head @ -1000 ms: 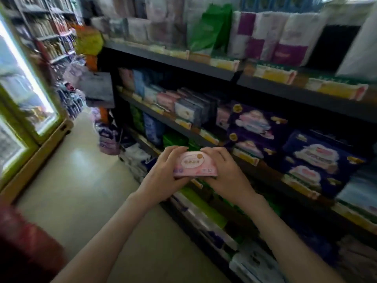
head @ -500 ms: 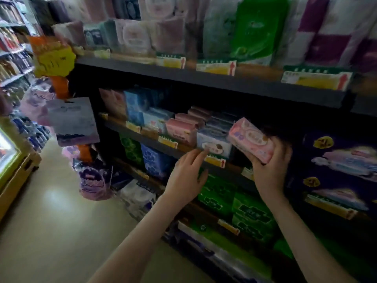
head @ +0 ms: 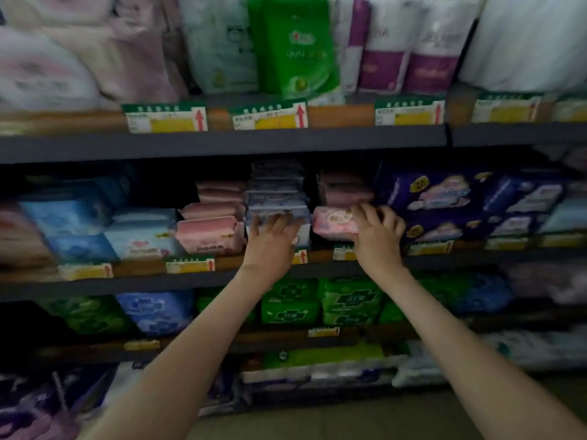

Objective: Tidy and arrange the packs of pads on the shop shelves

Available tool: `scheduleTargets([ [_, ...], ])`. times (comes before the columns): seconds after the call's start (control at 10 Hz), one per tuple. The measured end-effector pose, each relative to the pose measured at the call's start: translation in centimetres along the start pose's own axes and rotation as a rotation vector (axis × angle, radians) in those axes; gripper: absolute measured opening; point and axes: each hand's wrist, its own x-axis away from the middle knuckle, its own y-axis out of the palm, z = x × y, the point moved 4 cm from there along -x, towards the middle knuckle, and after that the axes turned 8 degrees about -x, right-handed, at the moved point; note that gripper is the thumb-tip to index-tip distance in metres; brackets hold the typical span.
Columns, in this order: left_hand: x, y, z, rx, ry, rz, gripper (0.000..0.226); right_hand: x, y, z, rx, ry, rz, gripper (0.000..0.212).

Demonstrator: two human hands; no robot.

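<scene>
A small pink pack of pads sits at the front of a pink row on the middle shelf. My right hand grips its right end, fingers curled over the top. My left hand lies with straight fingers against the front of a grey-blue pack, the front one of a row just left of the pink pack. Further left stand salmon-pink packs and light blue packs.
Dark purple packs fill the shelf right of my right hand. The top shelf holds a green bag and purple-and-white rolls. Green packs and blue packs fill the shelf below. Price tags line the shelf edges.
My right hand carried the pink pack up from in front of me and set it on the middle shelf. My left hand let go of it and moved onto the grey-blue pack.
</scene>
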Motion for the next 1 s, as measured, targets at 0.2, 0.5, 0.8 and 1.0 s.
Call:
scheduleTargets([
  [0.2,0.0,0.7,-0.2,-0.026,0.071,0.121,0.071,-1.6,1.0,-1.6,0.162,-0.025,-0.312,0.082],
  [0.5,0.0,0.4,-0.2,0.07,0.057,0.059,0.067,-5.1,0.6,-2.1,0.148,-0.01,-0.465,0.063],
  [0.8,-0.5,-0.4,3.4,0.034,-0.101,0.024,0.058,-3.7,-0.4,-0.1,-0.048,-0.099,-0.476,0.074],
  [1.0,-0.7,-0.9,9.9,0.107,-0.17,0.183,0.05,-0.7,-4.5,2.1,-0.286,-0.419,-0.291,0.062],
])
